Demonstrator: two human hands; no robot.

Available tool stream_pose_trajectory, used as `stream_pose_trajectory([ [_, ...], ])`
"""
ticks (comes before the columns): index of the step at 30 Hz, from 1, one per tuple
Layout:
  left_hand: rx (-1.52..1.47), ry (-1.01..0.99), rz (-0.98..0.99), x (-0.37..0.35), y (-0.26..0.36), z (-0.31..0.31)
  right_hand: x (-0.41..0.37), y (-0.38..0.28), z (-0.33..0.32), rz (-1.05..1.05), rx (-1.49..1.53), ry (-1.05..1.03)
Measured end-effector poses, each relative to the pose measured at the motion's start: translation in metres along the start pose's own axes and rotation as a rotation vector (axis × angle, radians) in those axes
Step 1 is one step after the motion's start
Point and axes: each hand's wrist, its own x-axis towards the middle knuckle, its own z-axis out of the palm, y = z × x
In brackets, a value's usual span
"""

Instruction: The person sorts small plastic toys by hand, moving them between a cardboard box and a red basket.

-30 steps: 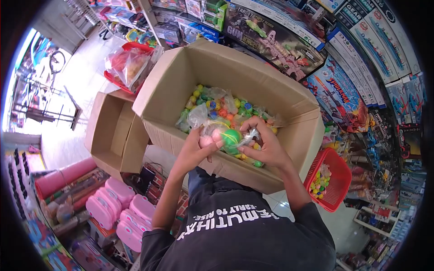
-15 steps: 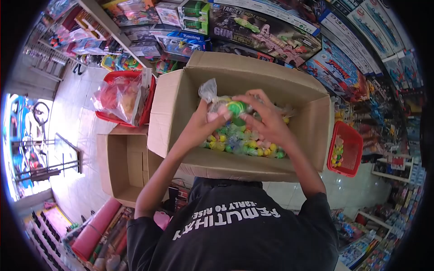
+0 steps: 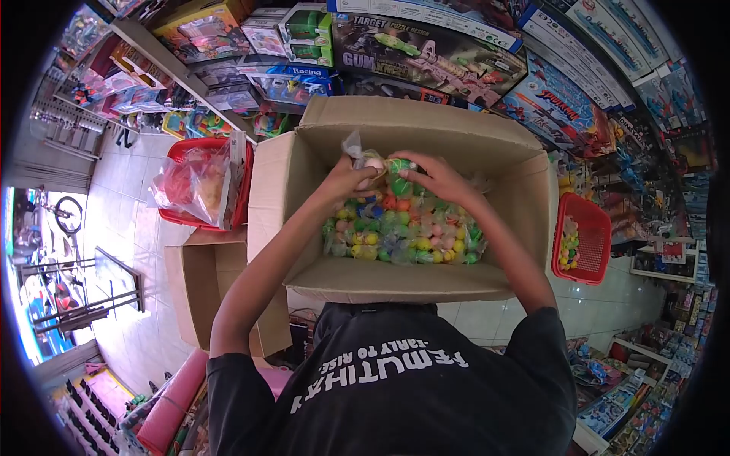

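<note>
My left hand [image 3: 347, 182] is closed around a clear plastic bag of small coloured balls [image 3: 373, 162], its twisted top sticking up above the fingers. A pale pink ball shows inside. Against the bag's right side, my right hand [image 3: 439, 180] grips a green part [image 3: 400, 176] between thumb and fingers; whether this is one ball or several cannot be made out. Both hands are over the open cardboard box [image 3: 395, 285]. Beneath them lie many bagged balls [image 3: 414, 235] in yellow, green, orange, pink and blue, spread across the box floor.
To the right stands a red basket [image 3: 597, 239] with loose small balls. Another red basket [image 3: 245, 186] at left holds plastic-wrapped goods. Below it is a smaller cardboard box [image 3: 186, 266]. Toy boxes [image 3: 430, 57] line the shelf behind, and a pink roll [image 3: 171, 410] leans at lower left.
Both hands have shifted slightly, and the right hand's fingers are now bent closer on the green part. More of the bagged balls below shows. The view has tilted a little.
</note>
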Motion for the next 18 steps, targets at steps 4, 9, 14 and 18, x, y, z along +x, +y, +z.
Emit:
stream_pose_trajectory([
  [4, 0.143, 0.081, -0.077, 0.019, -0.016, -0.014, 0.003, 0.050, 0.008, 0.003, 0.125, -0.016],
  [9, 0.894, 0.161, 0.026, 0.058, -0.051, -0.028, -0.002, 0.086, 0.008, 0.082, 0.148, -0.031],
  [14, 1.198, -0.129, -0.163, 0.070, -0.075, -0.034, -0.001, 0.093, 0.005, 0.279, 0.256, -0.050],
  [18, 1.085, -0.317, -0.159, 0.083, -0.089, -0.033, 0.003, 0.110, 0.012, 0.306, 0.232, -0.074],
])
